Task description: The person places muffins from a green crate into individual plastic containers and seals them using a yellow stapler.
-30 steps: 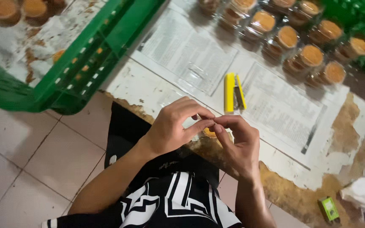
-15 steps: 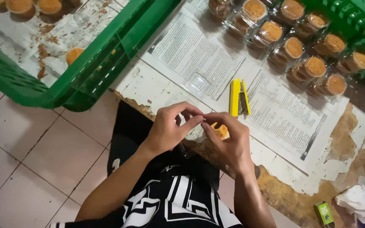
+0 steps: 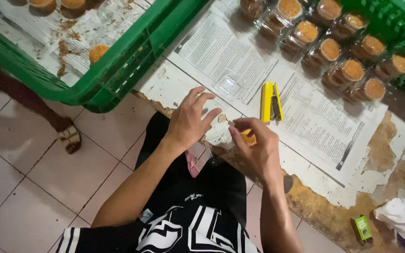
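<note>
A green slatted plastic crate (image 3: pixel 118 70) lined with newspaper is cut off at the upper left, a single round orange-brown cake (image 3: pixel 98 52) being seen inside. The left hand (image 3: pixel 188 119) is held above the table edge, its fingers spread and holding nothing. A small orange cake (image 3: pixel 248 138) is pinched in the right hand (image 3: pixel 254 147), mostly hidden by the curled fingers; whether it is wrapped cannot be told. Just beyond, an empty clear plastic tray (image 3: pixel 227 85) and a yellow stapler (image 3: pixel 270 101) lie on the newspaper. Wrapped round cakes (image 3: pixel 333 51) are ranged at the upper right.
</note>
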